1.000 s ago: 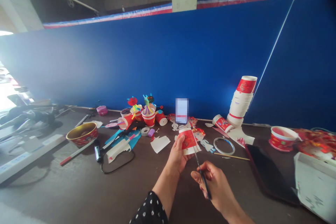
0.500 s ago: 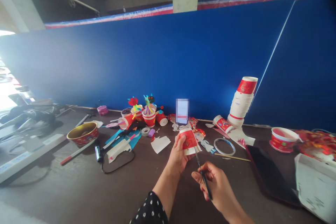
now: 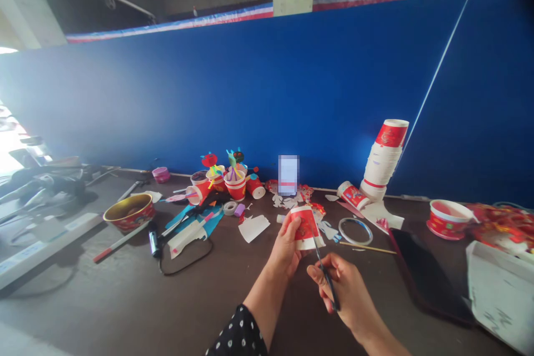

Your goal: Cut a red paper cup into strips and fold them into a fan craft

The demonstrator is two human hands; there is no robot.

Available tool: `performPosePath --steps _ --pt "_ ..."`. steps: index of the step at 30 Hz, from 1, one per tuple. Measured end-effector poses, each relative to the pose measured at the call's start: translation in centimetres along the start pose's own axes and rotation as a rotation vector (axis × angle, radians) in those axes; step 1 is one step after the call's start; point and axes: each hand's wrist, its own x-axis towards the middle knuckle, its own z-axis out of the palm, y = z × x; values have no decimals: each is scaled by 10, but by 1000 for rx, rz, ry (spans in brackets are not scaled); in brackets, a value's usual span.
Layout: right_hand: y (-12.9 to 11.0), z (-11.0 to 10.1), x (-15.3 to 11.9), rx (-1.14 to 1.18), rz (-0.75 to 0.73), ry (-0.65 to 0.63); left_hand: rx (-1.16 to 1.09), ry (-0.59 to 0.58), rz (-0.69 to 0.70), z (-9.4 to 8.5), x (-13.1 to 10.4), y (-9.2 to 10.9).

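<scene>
My left hand [image 3: 287,242] grips a red-and-white paper cup [image 3: 304,225], its thumb laid along the printed side. In my right hand [image 3: 340,283] is a pair of black-handled scissors [image 3: 329,281], the fingers closed around the handles. The blades point up and away from me and lie against the cup's right part, near its lower edge. How far the blades are parted is too small to tell. Behind the cup lie white paper scraps [image 3: 287,200], in front of a blurred upright screen [image 3: 288,175]. A cut paper piece [image 3: 329,231] lies just right of the cup.
Decorated paper cups [image 3: 236,184] stand at back left, near a tape roll [image 3: 230,208]. A gold-rimmed bowl [image 3: 129,214] and a power strip [image 3: 50,247] lie left. Rightward are a ring [image 3: 355,232], stacked cups [image 3: 384,161], a dark tablet-like slab [image 3: 429,272] and a white box [image 3: 498,295].
The scissors have moved up, their blades now reaching further onto the cup's red side. My left hand and the cup have shifted slightly right.
</scene>
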Motion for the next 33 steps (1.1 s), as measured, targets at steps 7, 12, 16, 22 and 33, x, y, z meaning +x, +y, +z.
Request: performPosePath --steps 7,12,16,22,33 --pt "-3 -1 1 52 -29 -1 -32 -30 19 2 0 -7" --pt "-5 -1 -2 70 -38 1 -56 -24 23 3 0 -10" --pt "-8 -1 -3 68 -36 8 -52 -33 29 1 1 -11" --pt "-10 -3 -2 101 -42 -3 -47 -65 32 -1 2 -12" --pt "-7 -4 -2 131 -23 8 -60 -40 24 2 1 -11"
